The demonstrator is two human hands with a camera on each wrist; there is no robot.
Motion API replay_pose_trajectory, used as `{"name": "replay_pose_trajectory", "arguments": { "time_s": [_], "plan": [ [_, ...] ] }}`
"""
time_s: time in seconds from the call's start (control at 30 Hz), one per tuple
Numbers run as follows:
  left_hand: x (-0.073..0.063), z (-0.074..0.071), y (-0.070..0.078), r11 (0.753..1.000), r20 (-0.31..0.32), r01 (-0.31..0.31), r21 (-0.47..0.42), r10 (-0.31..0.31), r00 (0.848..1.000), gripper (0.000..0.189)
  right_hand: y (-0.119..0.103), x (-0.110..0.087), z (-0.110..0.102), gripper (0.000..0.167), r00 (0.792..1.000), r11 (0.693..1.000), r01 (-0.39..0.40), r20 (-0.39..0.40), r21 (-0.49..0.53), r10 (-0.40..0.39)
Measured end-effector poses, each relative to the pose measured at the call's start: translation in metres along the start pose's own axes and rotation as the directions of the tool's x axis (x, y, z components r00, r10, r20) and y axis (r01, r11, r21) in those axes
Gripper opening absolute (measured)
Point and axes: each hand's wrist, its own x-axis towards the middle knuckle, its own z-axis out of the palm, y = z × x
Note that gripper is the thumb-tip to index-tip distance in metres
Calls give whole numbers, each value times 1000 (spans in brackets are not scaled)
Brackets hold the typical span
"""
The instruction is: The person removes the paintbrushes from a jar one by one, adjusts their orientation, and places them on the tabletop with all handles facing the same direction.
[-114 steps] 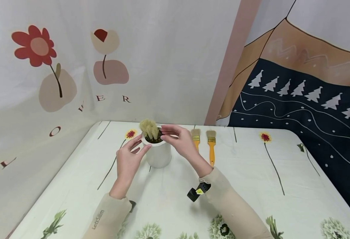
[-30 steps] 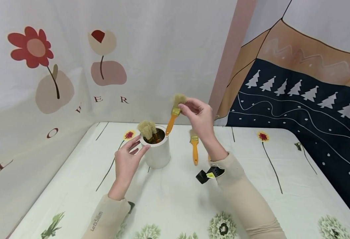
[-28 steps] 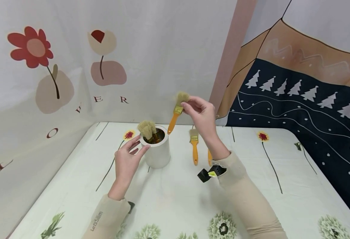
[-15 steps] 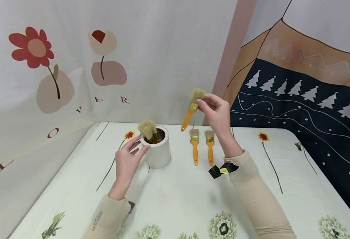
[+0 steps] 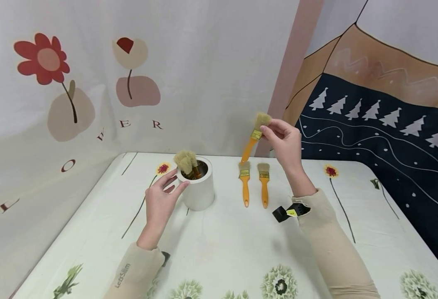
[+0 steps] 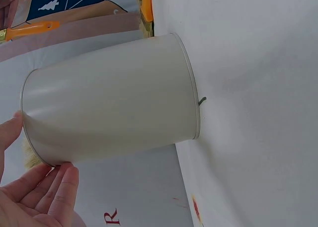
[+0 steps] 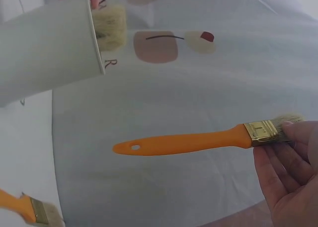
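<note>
My right hand (image 5: pixel 287 144) pinches the raised brush (image 7: pixel 203 141) near its bristles; a slack pinch could drop it onto the laid brushes (image 5: pixel 245 182) below. My left hand (image 5: pixel 161 201) grips the white can (image 5: pixel 198 195) by its rim; tugging could tip it. Since a second ago, the raised brush has moved away from my left hand, perhaps touching one below; overlap hides that.

Carries, on a white tablecloth (image 5: pixel 219 245) printed with flowers (image 5: pixel 331 171), one white pot (image 5: pixel 199 194) standing upright toward the far edge and, to its right, two paintbrushes (image 5: pixel 245 190) lying flat, nearly parallel and slightly apart (bristles toward the back, orange handles toward the front).
</note>
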Motion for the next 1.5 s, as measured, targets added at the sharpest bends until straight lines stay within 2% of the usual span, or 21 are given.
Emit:
{"name": "replay_pose_trajectory", "arguments": {
  "time_s": [0.53,0.8,1.23,1.5],
  "plan": [
    [-1,-2,0,1000,15,20,-7,-20,1000,53,22,1,-24,31,998,991,-60,-36,-122,56],
    [-1,-2,1,1000,19,21,-18,-21,1000,53,32,3,-35,34,992,984,-118,-55,-130,112],
    [1,-1,1,1000,12,26,-4,-26,1000,54,53,2,-47,37,976,952,-214,-78,-217,202],
    [0,-2,2,999,29,30,-10,-30,999,55,70,0,-52,37,965,935,-259,-94,-241,243]
  ]
}}
